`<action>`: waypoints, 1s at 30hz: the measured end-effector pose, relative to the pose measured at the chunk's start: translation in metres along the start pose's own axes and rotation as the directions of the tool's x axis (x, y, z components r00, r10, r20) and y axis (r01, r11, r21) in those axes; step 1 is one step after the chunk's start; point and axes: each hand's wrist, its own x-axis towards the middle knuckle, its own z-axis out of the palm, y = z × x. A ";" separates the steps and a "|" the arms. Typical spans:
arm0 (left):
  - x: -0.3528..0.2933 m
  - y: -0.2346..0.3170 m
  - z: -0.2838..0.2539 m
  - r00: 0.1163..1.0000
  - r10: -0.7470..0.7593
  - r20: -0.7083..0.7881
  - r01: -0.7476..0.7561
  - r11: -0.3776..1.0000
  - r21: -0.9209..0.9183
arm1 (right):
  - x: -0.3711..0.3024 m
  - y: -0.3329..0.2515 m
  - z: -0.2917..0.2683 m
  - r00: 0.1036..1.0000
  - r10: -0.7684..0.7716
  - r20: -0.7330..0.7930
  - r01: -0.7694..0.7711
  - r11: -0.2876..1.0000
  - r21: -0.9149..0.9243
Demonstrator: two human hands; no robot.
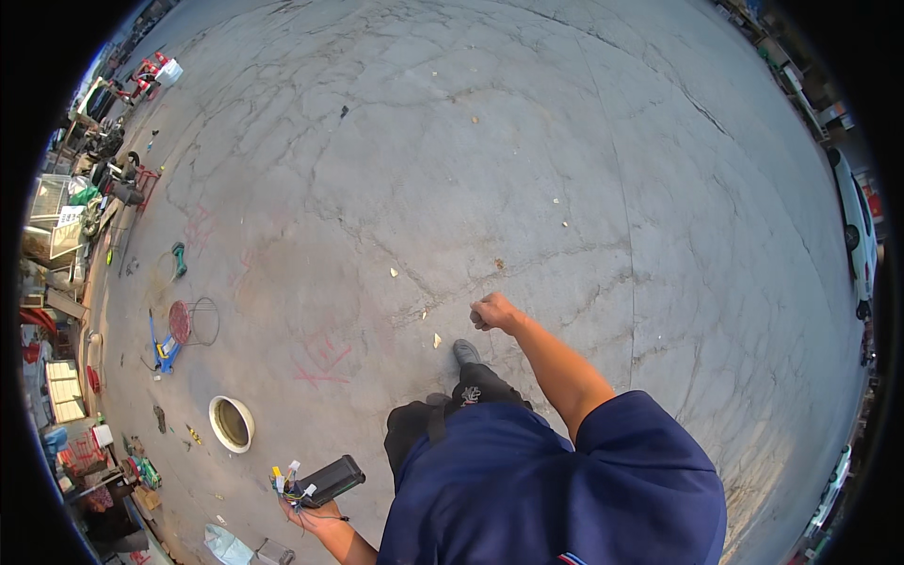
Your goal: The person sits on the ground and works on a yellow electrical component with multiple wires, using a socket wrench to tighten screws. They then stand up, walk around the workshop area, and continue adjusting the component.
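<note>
In my left hand, low at the left, lies a black finned box, which looks like an electric motor controller. Its bundle of wires ends in white and yellow plugs and hangs over my fingers. The hand's fingers are partly hidden beneath the wires and box. My right hand is curled into a fist out ahead of my body, above the cracked concrete ground, and nothing shows in it. One grey shoe shows below that fist.
A round cream basin with murky contents stands at the left. Beyond it are a red round stool top, a blue tool and a green power tool. Clutter lines the left edge; a white car is parked far right.
</note>
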 end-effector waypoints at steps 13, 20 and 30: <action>0.251 0.022 0.155 0.999 -0.019 -0.036 0.019 1.000 -0.010 | 0.094 -0.073 0.049 0.969 0.213 -0.126 -0.247 0.840 -0.484; 0.413 0.116 0.278 0.991 -0.130 0.003 0.130 0.985 -0.114 | 0.115 -0.167 0.101 0.896 0.378 -0.232 -0.300 0.903 0.308; 0.524 0.117 0.425 0.962 -0.211 0.171 0.258 0.908 -0.331 | 0.247 -0.437 0.120 0.957 -0.282 0.061 0.126 0.600 0.790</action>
